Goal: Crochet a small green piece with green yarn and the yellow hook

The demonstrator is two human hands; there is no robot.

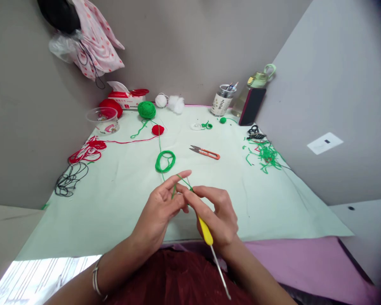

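Note:
My right hand (217, 214) is closed around the yellow handle of a crochet hook (205, 231), whose bare metal end points down toward my lap. Green yarn (184, 181) runs over the raised index finger of my left hand (160, 209) to the hook's working tip. The other left fingers pinch close to that tip, where a small bit of green work is mostly hidden by my fingers. From my left hand the strand leads back past a loose green coil (165, 162) to a green yarn ball (146, 110). Orange thread snips (205, 152) lie beyond my hands.
Red yarn (89, 151) and black cord (70, 180) lie at left, near a clear plastic tub (103, 120). A tissue box (127, 101) stands behind. Toward the right are green scraps (266, 156), a phone (252, 106) leaning on a bottle, and a pen cup (222, 101).

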